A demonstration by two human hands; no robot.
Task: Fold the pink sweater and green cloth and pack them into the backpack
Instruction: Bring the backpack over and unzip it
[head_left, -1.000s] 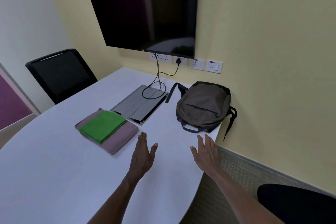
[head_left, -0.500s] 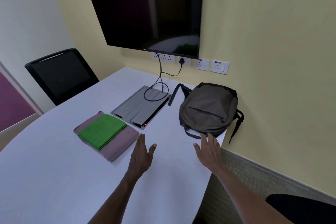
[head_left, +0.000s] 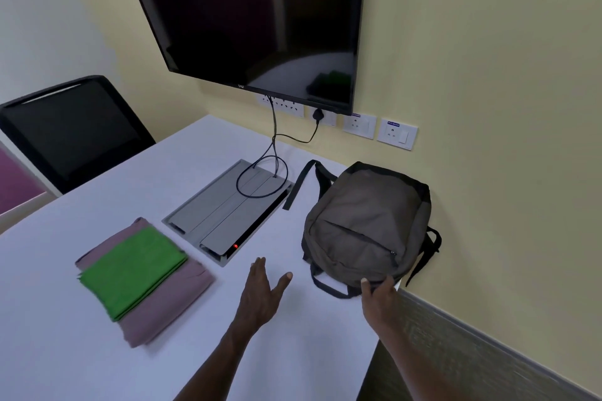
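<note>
The folded green cloth (head_left: pixel 133 271) lies on top of the folded pink sweater (head_left: pixel 169 306) on the white table (head_left: pixel 65 352), left of my hands. A grey-brown backpack (head_left: pixel 365 221) lies flat and zipped near the wall at the table's right edge. My left hand (head_left: pixel 262 290) hovers over the table between the clothes and the backpack, fingers straight and spread. My right hand (head_left: pixel 379 298) reaches the backpack's near bottom edge by its black carry handle, fingers extended and touching the fabric.
A grey cable box lid (head_left: pixel 228 215) is set into the table, with black cables (head_left: pixel 273 153) running up to wall sockets. A dark wall screen (head_left: pixel 254 16) hangs above. A black chair (head_left: pixel 71 130) stands at the far left. The table edge drops off at the right.
Both hands have moved forward toward the backpack. My right hand now touches its near edge; before, it hovered just short of it. The view has come closer.
</note>
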